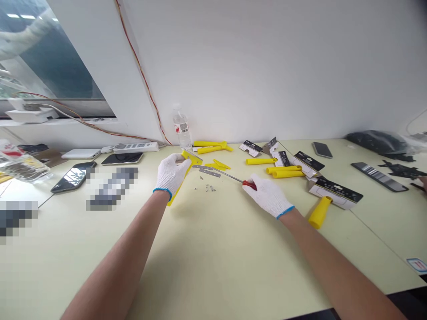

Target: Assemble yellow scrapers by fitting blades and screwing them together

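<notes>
My left hand [171, 172], in a white knit glove with a blue cuff, is closed around a yellow plastic scraper [191, 157]. The scraper's head carries a metal strip with screws, and its handle slants down below my wrist. In my gloved right hand [267, 195] is a screwdriver [249, 184] with a red handle, its long shaft pointing left over the table. Loose flat metal blades [211, 172] lie between my hands, near the shaft's tip. Just in front of them are several small screws [210, 188]. Small yellow plastic pieces [220, 165] lie behind the blades.
Yellow scraper handles [287, 171] with black-and-white cards [338, 192] lie to the right. More yellow handles [210, 147] and a water bottle [181, 129] are at the wall. Phones [74, 176] and a power strip [140, 147] lie left. Another person's hand [423, 182] shows far right.
</notes>
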The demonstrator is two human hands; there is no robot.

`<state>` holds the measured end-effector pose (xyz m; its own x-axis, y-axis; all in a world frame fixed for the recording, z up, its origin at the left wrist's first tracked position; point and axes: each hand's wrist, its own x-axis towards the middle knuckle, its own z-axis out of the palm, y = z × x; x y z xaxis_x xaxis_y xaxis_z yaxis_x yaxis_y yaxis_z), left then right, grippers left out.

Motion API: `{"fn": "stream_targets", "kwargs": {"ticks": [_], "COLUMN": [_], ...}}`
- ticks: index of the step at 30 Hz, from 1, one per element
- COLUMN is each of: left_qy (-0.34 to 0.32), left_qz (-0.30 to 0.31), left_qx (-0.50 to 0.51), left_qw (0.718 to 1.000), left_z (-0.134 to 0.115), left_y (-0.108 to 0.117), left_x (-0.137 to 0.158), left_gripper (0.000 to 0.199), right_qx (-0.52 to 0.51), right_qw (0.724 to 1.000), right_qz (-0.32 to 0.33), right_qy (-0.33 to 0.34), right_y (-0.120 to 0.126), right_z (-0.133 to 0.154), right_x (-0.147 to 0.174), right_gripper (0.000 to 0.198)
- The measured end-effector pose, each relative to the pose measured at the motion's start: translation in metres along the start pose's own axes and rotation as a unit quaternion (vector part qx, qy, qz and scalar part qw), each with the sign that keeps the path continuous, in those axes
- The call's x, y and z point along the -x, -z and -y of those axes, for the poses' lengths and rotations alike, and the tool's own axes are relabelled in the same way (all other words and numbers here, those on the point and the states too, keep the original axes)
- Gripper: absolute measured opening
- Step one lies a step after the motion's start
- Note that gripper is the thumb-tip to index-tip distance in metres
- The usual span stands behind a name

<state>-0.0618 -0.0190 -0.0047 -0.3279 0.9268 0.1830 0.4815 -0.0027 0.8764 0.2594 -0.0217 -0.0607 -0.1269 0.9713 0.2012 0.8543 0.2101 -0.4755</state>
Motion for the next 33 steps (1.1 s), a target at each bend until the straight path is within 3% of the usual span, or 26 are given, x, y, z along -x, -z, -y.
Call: {"fn": "stream_targets", "kwargs": {"ticks": [5, 8, 13, 18, 23, 25, 27, 28, 30, 32, 33], "left_qy": [0.006, -0.014, -0.062, -0.042, -0.044, -0.044, -0.040, -0.040, -0.043, -0.046, -0.047], "left_qz": [0.010, 0.019, 0.024, 0.022, 0.024, 0.021, 0.019, 0.019, 0.018, 0.019, 0.019], "left_qx": [0.018, 0.017, 0.008, 0.008, 0.018, 0.012, 0.006, 0.005, 0.005, 0.004, 0.004], "left_qw": [1.000, 1.000, 0.998, 0.999, 0.999, 0.999, 0.999, 0.999, 0.999, 0.999, 0.999], "left_z": [-0.001, -0.006, -0.010, -0.010, -0.009, -0.010, -0.011, -0.012, -0.013, -0.012, -0.011], "left_y": [0.001, -0.001, -0.003, -0.003, -0.004, -0.004, -0.003, -0.003, -0.003, -0.003, -0.003], "left_x": [-0.001, 0.002, 0.003, 0.003, 0.002, 0.003, 0.003, 0.003, 0.003, 0.003, 0.002], "left_gripper": [0.031, 0.033, 0.031, 0.034, 0.033, 0.033, 0.033, 0.033, 0.032, 0.031, 0.031], "right_qx": [-0.086, -0.161, -0.379, -0.407, -0.416, -0.419, -0.428, -0.430, -0.430, -0.359, -0.321], "right_qw": [0.996, 0.986, 0.919, 0.903, 0.900, 0.900, 0.899, 0.897, 0.881, 0.897, 0.906], "right_qz": [-0.026, -0.037, 0.022, 0.042, 0.030, 0.017, -0.027, -0.063, -0.199, -0.253, -0.265], "right_qy": [-0.012, -0.023, -0.104, -0.129, -0.129, -0.120, -0.094, -0.082, -0.004, -0.045, -0.077], "right_y": [0.001, 0.011, 0.026, 0.025, 0.010, 0.018, 0.053, 0.082, 0.156, 0.228, 0.254], "right_z": [-0.007, -0.001, 0.013, 0.012, 0.037, 0.036, 0.001, -0.033, -0.124, -0.217, -0.250], "right_x": [-0.008, -0.004, -0.001, 0.003, 0.015, 0.022, 0.028, 0.030, 0.030, 0.026, 0.025], "right_gripper": [0.026, 0.035, 0.042, 0.040, 0.042, 0.043, 0.043, 0.041, 0.034, 0.043, 0.046]}}
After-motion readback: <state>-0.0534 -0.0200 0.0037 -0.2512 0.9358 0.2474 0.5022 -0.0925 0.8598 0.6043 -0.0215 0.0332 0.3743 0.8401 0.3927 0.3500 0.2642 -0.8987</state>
